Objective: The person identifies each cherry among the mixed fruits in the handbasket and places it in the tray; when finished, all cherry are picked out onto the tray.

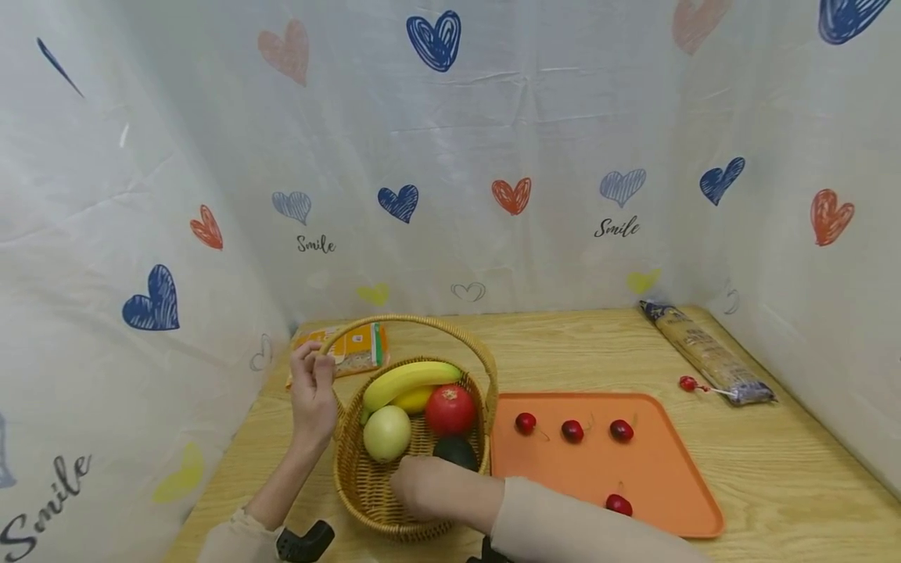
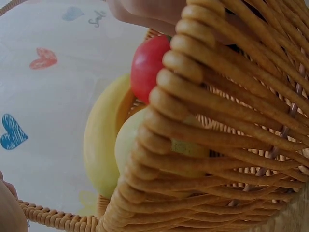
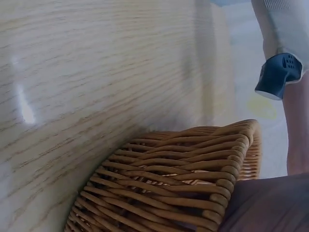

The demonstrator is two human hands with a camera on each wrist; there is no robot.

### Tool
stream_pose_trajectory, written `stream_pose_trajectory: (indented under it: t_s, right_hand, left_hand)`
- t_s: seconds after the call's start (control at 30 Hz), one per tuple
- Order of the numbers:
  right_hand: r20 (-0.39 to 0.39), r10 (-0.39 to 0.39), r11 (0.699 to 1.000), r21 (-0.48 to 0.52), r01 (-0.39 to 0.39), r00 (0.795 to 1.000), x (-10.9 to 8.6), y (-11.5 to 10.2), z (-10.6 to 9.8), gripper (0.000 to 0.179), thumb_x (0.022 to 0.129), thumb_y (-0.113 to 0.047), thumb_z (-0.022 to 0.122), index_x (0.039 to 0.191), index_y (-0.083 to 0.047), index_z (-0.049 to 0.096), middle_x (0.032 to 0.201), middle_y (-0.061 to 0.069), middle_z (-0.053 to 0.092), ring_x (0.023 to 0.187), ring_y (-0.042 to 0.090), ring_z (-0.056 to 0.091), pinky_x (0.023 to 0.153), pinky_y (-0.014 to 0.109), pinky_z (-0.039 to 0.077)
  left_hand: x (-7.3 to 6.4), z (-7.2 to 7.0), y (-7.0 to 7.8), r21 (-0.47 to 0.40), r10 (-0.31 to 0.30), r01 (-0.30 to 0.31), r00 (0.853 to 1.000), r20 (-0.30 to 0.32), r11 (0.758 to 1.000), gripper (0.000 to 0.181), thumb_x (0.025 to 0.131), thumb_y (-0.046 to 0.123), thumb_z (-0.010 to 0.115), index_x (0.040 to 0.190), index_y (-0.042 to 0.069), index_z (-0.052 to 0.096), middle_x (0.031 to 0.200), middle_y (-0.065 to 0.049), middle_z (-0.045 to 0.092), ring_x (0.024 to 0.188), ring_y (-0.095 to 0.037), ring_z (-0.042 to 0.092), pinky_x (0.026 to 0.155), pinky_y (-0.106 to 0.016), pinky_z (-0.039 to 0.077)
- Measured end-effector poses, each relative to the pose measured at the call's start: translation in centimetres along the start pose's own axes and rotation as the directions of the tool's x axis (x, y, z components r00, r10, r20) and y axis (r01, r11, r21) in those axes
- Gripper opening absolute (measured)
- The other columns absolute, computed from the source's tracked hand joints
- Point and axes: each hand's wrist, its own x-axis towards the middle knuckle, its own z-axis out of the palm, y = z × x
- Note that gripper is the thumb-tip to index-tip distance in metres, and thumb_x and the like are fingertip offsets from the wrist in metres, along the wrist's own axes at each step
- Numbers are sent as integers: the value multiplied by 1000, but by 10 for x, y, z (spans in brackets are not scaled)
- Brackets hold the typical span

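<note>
A wicker basket (image 1: 376,485) with a tall arched handle (image 1: 408,319) stands on the table. My left hand (image 1: 313,399) grips that handle on its left side. Inside the basket lie bananas (image 1: 404,383), a red pomegranate (image 1: 450,410), a pale green round fruit (image 1: 387,433) and a dark green fruit (image 1: 456,450). My right hand (image 1: 425,485) reaches down into the basket's near part, just in front of the dark green fruit; its fingers are hidden. The left wrist view shows the basket's woven wall (image 2: 193,154) up close.
Right of the basket, an orange tray (image 1: 542,469) carries several cherries (image 1: 572,431). A wrapped red lollipop (image 1: 688,384) and a long packet (image 1: 704,348) lie at the far right. Behind the handle is an orange packet (image 1: 359,352). Heart-printed curtains (image 1: 450,156) enclose the table.
</note>
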Motion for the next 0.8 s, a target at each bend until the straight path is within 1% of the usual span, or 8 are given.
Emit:
stream_pose_trajectory:
  t_s: [0.2, 0.27, 0.33, 0.43, 0.5, 0.57, 0.67, 0.8]
  right_hand:
    - [-43, -42, 978, 201, 50, 998, -8, 7, -2, 30, 88, -3, 62, 63, -15, 51, 61, -4, 40, 53, 8, 32, 45, 21, 30]
    - [-97, -72, 958, 270, 96, 993, -10, 10, 0, 30, 85, 0, 65, 63, -15, 51, 59, -5, 35, 53, 8, 29, 44, 21, 28]
    - [-176, -108, 932, 324, 161, 978, -11, 13, 5, 23, 81, 0, 68, 68, -15, 58, 60, -8, 38, 54, 4, 32, 46, 17, 29]
    - [-320, -141, 893, 368, 260, 937, -11, 18, 13, 16, 76, -2, 73, 84, -14, 68, 65, -14, 52, 59, -5, 42, 53, 10, 34]
    - [-420, -130, 875, 378, 303, 898, -12, 22, 19, 22, 75, -3, 74, 95, -11, 70, 74, -13, 61, 67, -8, 50, 59, 7, 38]
    - [-499, -95, 853, 405, 329, 861, -13, 24, 23, 24, 75, -4, 74, 98, -10, 70, 79, -11, 63, 71, -8, 52, 62, 6, 39]
    - [-584, -34, 816, 453, 360, 811, -16, 26, 28, 24, 75, -4, 74, 99, -8, 69, 83, -9, 64, 76, -7, 54, 66, 6, 39]
    - [-637, 32, 765, 512, 391, 770, -23, 28, 32, 27, 77, -4, 74, 103, -8, 68, 90, -7, 67, 83, -6, 56, 69, 7, 41]
  left_hand:
    - [0, 0, 0, 16, -11, 10, 1000, 4, 1000, 20, 103, 5, 31, 117, -10, 34, 70, -11, 36, 50, -5, 23, 47, -28, 24]
    - [0, 0, 0, 18, -11, 11, 1000, 0, 1000, 20, 103, 4, 31, 117, -10, 34, 71, -16, 36, 51, -5, 23, 47, -27, 24]
    - [0, 0, 0, 17, -10, 10, 1000, -3, 1000, 20, 103, 4, 31, 117, -11, 34, 71, -18, 35, 51, -5, 23, 47, -27, 24]
    - [-1, 0, 0, 7, -3, 3, 1000, -2, 1000, 21, 103, 4, 31, 116, -12, 34, 70, -19, 35, 50, -6, 23, 47, -27, 23]
    - [-1, 0, 1, 4, -3, 3, 1000, -1, 1000, 21, 103, 4, 30, 116, -12, 33, 70, -15, 34, 50, -7, 22, 47, -27, 23]
    - [-1, 0, 1, -3, -3, 3, 1000, -1, 1000, 21, 103, 5, 31, 116, -12, 33, 70, -14, 35, 50, -7, 22, 48, -27, 23]
    - [0, 1, 1, -9, -10, 10, 1000, -1, 1000, 21, 104, 5, 31, 116, -12, 33, 71, -14, 35, 51, -8, 23, 49, -27, 24]
    - [-1, 1, 0, -20, -17, 17, 1000, -1, 1000, 21, 103, 5, 30, 116, -12, 32, 73, -17, 35, 55, -10, 25, 53, -27, 25]
